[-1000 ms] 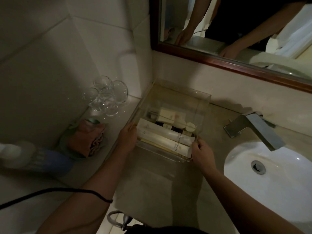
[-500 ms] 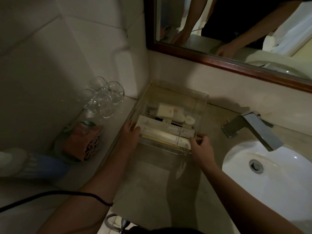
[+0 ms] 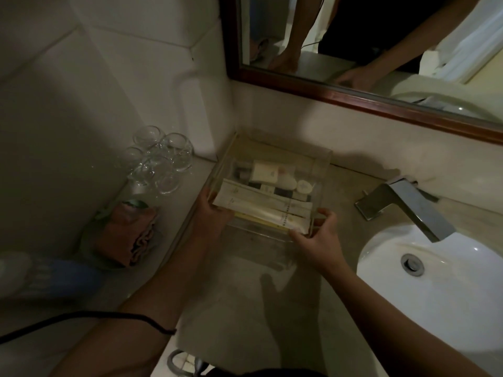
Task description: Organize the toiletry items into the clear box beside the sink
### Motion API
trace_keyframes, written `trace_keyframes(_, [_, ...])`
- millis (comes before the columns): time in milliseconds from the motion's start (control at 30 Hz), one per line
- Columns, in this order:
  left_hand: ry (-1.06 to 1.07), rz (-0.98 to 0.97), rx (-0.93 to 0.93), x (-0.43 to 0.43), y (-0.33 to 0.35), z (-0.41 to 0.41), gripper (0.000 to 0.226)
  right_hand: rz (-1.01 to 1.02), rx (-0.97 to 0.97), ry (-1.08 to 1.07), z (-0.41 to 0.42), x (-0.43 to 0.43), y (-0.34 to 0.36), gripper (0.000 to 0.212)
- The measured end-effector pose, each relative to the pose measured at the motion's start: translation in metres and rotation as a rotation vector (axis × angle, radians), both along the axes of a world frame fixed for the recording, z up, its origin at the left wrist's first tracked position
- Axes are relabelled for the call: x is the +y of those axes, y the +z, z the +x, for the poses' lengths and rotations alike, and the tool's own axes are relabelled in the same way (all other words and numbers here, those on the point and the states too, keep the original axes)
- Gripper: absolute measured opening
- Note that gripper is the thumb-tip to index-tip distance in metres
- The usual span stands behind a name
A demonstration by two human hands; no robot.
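Note:
The clear box (image 3: pixel 321 170) stands on the beige counter in the corner, left of the sink. Inside lie several toiletry items: long white packets (image 3: pixel 261 205) along the near side, a small white box (image 3: pixel 265 172), a round white cap (image 3: pixel 304 186) and dark small bottles behind. My left hand (image 3: pixel 211 213) grips the box's near left corner. My right hand (image 3: pixel 317 235) grips its near right corner, thumb over the rim.
Several clear glasses (image 3: pixel 160 161) stand on a ledge to the left, with a folded pink cloth (image 3: pixel 128 235) in front of them. A metal faucet (image 3: pixel 405 205) overhangs the white sink (image 3: pixel 441 284). A wood-framed mirror (image 3: pixel 353 96) hangs above. A black cable (image 3: pixel 81 319) crosses my left forearm.
Both hands have slid the box away from me toward the wall corner, keeping hold of its near corners.

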State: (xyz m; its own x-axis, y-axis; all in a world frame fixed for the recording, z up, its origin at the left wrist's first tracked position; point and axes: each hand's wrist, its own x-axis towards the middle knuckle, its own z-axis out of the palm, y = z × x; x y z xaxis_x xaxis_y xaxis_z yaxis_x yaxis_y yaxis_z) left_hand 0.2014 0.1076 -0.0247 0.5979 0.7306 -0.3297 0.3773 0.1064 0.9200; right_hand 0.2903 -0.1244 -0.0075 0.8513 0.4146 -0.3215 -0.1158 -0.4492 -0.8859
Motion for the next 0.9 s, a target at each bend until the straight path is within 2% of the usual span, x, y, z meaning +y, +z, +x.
trace_keyframes(100, [-0.099, 0.083, 0.012, 0.001, -0.005, -0.002, 0.107, -0.023, -0.019, 0.042, 0.000, 0.000, -0.005, 0.096])
trace_keyframes(233, [-0.192, 0.146, 0.018, 0.004, -0.008, -0.002, 0.107, -0.062, -0.068, -0.006, 0.002, 0.004, -0.008, 0.098])
trace_keyframes(400, [-0.216, 0.259, 0.062, 0.003, -0.008, 0.000, 0.110, -0.098, -0.104, -0.066, 0.004, 0.008, -0.011, 0.092])
trace_keyframes(567, [-0.182, 0.261, 0.067, 0.009, -0.014, 0.007, 0.117, -0.136, -0.121, -0.094, 0.010, 0.012, -0.012, 0.094])
trace_keyframes(733, [-0.145, 0.299, 0.077, 0.011, -0.013, 0.019, 0.113, -0.210, -0.173, -0.043, 0.022, 0.014, -0.014, 0.074])
trace_keyframes(900, [-0.104, 0.374, 0.123, 0.015, -0.011, 0.032, 0.104, -0.256, -0.174, -0.021, 0.034, 0.019, -0.015, 0.073])
